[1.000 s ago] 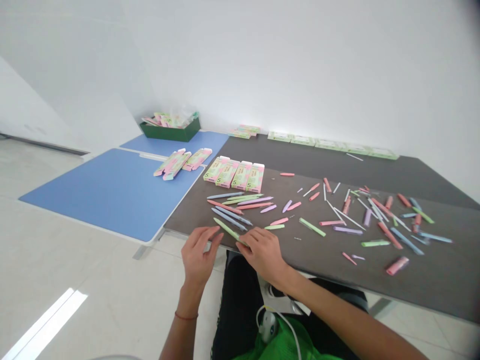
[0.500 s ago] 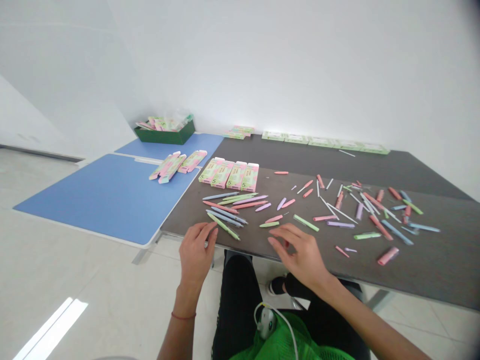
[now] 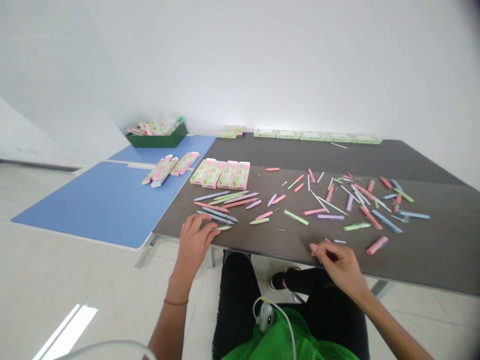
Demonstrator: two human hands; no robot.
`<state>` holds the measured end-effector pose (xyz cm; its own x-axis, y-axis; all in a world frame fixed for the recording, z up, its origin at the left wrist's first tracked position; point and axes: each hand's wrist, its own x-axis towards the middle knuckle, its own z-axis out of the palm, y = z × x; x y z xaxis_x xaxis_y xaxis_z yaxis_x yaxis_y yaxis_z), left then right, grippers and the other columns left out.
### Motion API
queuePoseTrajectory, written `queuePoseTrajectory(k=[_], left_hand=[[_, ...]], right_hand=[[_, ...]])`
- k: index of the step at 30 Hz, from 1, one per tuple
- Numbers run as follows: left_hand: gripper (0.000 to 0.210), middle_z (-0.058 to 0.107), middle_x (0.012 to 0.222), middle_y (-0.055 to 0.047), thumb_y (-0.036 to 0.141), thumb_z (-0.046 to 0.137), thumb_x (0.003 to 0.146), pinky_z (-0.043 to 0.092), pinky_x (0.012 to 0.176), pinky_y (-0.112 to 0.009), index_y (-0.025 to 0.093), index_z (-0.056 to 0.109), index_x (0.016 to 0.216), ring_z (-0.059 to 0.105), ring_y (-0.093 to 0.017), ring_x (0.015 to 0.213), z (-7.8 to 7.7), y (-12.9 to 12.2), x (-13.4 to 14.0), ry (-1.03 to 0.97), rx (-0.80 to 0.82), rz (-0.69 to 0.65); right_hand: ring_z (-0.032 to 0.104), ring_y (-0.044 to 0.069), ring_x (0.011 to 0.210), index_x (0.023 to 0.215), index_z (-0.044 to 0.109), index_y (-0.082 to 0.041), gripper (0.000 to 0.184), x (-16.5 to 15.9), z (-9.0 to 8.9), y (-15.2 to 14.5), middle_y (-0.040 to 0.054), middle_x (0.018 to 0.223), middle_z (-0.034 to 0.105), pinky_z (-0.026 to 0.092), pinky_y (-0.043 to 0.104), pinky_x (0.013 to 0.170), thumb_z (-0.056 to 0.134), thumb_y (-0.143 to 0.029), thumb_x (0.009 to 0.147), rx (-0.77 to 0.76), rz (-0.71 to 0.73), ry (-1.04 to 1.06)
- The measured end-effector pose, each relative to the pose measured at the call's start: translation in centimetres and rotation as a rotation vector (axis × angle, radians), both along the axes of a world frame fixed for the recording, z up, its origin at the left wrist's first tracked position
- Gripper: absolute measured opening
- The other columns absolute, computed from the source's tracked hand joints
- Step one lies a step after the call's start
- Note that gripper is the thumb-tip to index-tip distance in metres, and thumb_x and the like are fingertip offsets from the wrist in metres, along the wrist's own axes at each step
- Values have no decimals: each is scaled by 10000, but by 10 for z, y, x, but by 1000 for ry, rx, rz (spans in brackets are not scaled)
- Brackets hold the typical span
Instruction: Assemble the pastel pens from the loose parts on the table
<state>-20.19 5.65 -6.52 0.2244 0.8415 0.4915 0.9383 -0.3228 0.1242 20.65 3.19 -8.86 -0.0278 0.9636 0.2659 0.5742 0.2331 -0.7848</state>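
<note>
At the table's near edge, my left hand (image 3: 197, 237) has its thumb and fingers closed over a green pen (image 3: 225, 228), most of it hidden beneath them. Just beyond lie several assembled pens in blue, pink, green and purple, such as a blue pen (image 3: 214, 216). Further right, my right hand (image 3: 341, 262) rests low at the edge with thumb and fingertips together; whether anything small is between them cannot be made out. Close by it are a small purple part (image 3: 339, 241) and a pink barrel (image 3: 377, 245). A green barrel (image 3: 296, 217) lies between the hands.
Pen barrels, tips and white refills (image 3: 333, 206) spread over the right of the dark table (image 3: 270, 245). Upright-printed pen boxes (image 3: 226, 175) stand behind the pens. Flattened boxes (image 3: 165, 171) lie on the blue table (image 3: 93, 200), near a green bin (image 3: 157, 141). White-green cartons (image 3: 313, 136) line the wall.
My right hand has moved right along the edge, away from the green tip. My left hand has closed over the green pen. A tiny spring-like part now shows between the hands.
</note>
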Motion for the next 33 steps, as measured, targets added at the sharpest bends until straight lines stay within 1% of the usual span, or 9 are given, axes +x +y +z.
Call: queuePoseTrajectory(k=[5,8,10,12,15,20,25,29,33], left_hand=[[98,710,1226,-110,244,718,974,501,928,-475,236,779,1050,590,-339,1199,8,6,-4,33,-22,-38],[194,700,1276,-116,283,680,1007,504,996,-487,256,750,1186,604,-327,1238,23,-6,10,-115,12,-120],[240,696,1276,-110,313,651,1031,528,994,-417,261,716,1256,645,-270,1195,33,-23,33,-318,-5,-213],[284,728,1224,-97,348,624,1051,542,923,-336,261,689,1314,696,-216,1086,38,-41,61,-440,-165,-397],[276,782,944,-45,451,630,1045,484,754,-285,245,744,1189,713,-172,833,36,-57,104,-386,-422,-659],[533,643,614,-21,483,447,1115,281,597,-320,200,653,714,571,-150,573,15,-37,149,-326,-398,-511],[536,534,562,-1,449,473,1098,214,604,-337,198,556,632,468,-145,552,3,-3,166,-391,-500,-497],[553,399,531,48,427,443,1082,230,596,-309,189,455,583,384,-116,554,8,7,161,-532,-710,-615],[537,381,543,57,437,433,1070,246,596,-302,192,417,592,376,-110,568,13,8,154,-568,-787,-640]], right_hand=[[476,155,519,592,608,-218,481,2,-7,0,-31,537,494,556,367,818,640,-521,964,-9,-24,46],[478,156,523,601,615,-219,465,2,-8,-1,-32,541,496,556,388,887,646,-504,967,-8,-31,53],[473,152,521,601,616,-220,454,1,-9,-2,-36,542,498,544,408,957,653,-491,963,-3,-37,50],[464,152,520,600,617,-222,448,1,-9,-3,-36,545,496,541,414,972,657,-488,958,-2,-46,47],[456,158,525,597,616,-227,448,1,-9,-3,-33,540,489,551,413,950,657,-494,954,-7,-45,46],[452,152,516,585,594,-224,478,1,-9,-2,-40,525,474,539,420,994,649,-521,955,-5,-36,40],[470,148,525,589,591,-221,490,0,-8,-2,-43,542,492,522,445,1043,641,-538,960,-19,-36,46],[485,151,538,602,586,-222,511,-2,-3,-2,-45,540,507,508,467,1077,591,-549,994,-22,-15,61],[490,148,545,611,571,-222,517,-4,-2,-1,-50,542,499,504,462,1068,569,-554,1008,-21,-20,61]])
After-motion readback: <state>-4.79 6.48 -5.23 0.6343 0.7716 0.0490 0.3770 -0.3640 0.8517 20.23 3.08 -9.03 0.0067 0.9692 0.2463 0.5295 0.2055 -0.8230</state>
